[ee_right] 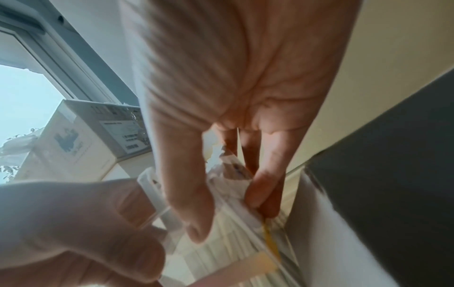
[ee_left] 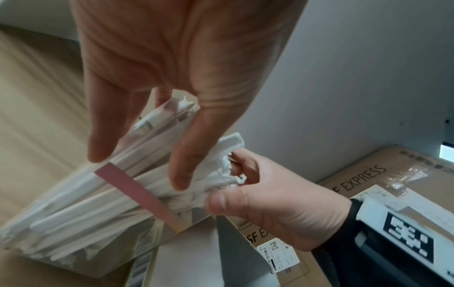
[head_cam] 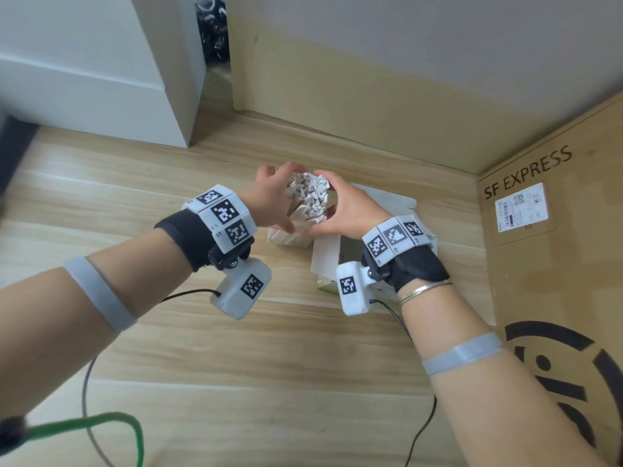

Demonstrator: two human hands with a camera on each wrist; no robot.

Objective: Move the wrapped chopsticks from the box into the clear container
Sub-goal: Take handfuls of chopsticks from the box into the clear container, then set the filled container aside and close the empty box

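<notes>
Clearly both hands are wrapped around one fat bundle of wrapped chopsticks (head_cam: 307, 197). The left hand (head_cam: 269, 200) cups one side, its fingers (ee_left: 103, 136) curled over the paper sleeves. The right hand (head_cam: 347, 210) closes on the other side, thumb and fingers (ee_left: 222, 202) pinching the crumpled paper ends. The bundle stands nearly upright between the palms, its lower part already inside the clear container (ee_left: 191, 217), which sits just below the left fingers on the wooden tabletop (head_cam: 236, 348). A pink band (ee_left: 137, 194) crosses the sleeves below the fingers; I cannot tell whether it belongs to the bundle or to the container wall. The open white box (head_cam: 384, 200) lies just beyond and under the right hand.

By my judgement the bundle is light. Each pair is stiff along its length, yet the smooth paper sleeves let single pairs slide past one another, so the whole lot is loose rather than solid. The torn paper ends are soft and would rip or pull free if used as the only hold. A better grasp encircles the stiff middle from both sides, squeezing evenly so no pair slips out or fans sideways against the container rim.
</notes>
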